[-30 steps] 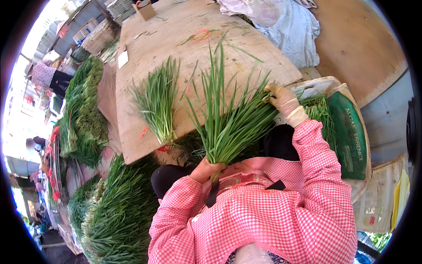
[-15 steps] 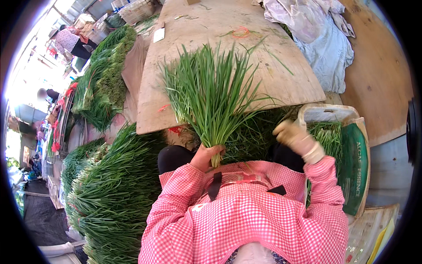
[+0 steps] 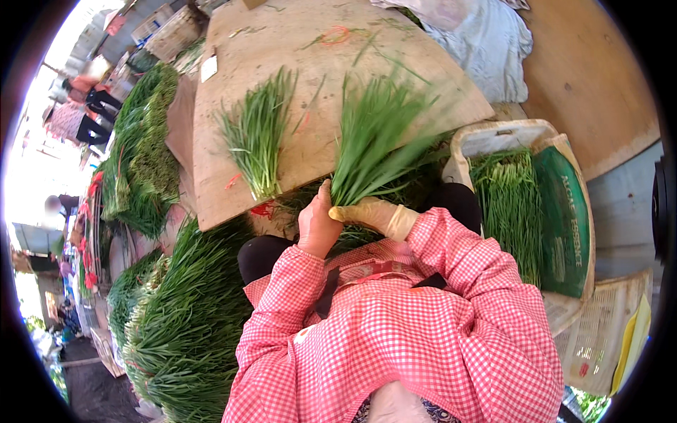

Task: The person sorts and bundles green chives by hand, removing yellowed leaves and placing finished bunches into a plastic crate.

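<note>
A bunch of garlic chives (image 3: 384,134) is held upright at the board's near edge, its leaves fanning up and to the right and smeared by motion. My left hand (image 3: 319,222) is closed round its base, thumb pointing up. My right hand (image 3: 374,216), in a pale yellow glove, closes on the base from the other side, its fingertips meeting the left hand. The stem ends are hidden by the hands. To the left a second, smaller bunch of chives (image 3: 259,141) lies on the wooden board (image 3: 218,141), stems toward me.
A large heap of chives (image 3: 194,324) lies at my left, with more greens (image 3: 144,148) beyond. On the right stands a white crate (image 3: 462,148) of chives with a green sack (image 3: 560,225) at its side. Red ties (image 3: 335,34) and cloth (image 3: 479,49) lie on the board.
My right hand has come in from beside the crate to the bunch's base. The held bunch has shifted right, away from the bunch lying on the board. The whole view has turned slightly.
</note>
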The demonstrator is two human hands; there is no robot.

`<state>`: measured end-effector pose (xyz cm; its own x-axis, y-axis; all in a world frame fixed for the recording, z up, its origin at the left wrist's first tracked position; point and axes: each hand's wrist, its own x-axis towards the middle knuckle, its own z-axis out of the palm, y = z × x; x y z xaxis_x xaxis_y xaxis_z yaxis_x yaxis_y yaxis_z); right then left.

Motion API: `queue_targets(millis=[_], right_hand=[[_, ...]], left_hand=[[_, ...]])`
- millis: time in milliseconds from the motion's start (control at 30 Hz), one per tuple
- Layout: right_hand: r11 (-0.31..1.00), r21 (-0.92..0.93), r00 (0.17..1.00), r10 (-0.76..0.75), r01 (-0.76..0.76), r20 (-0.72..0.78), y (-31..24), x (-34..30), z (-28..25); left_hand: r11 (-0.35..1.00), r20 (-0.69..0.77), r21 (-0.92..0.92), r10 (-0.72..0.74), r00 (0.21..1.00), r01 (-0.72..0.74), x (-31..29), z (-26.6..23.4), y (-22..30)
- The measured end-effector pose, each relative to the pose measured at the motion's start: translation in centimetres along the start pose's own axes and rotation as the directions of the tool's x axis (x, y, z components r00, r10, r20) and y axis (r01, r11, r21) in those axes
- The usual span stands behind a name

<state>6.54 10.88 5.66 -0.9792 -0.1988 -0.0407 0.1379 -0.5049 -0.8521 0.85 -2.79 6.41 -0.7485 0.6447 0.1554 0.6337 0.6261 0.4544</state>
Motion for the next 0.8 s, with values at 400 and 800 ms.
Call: queue_targets(millis=[400,800], right_hand=[[0.872,0.439,0.941,-0.066,0.216,-0.332,-0.2,-0.7,-2.4],[0.879,0.471,0.995,0.099,-0.077,-0.021,-2.6,-2.3,-3.1]], left_hand=[[0.98,0.004,-0.039,0.194,0.981,-0.193,-1.5,0.8,3.5],[0.43,0.532,-0.771,0.028,0.846,0.471,-0.7,-2.0,-4.8]])
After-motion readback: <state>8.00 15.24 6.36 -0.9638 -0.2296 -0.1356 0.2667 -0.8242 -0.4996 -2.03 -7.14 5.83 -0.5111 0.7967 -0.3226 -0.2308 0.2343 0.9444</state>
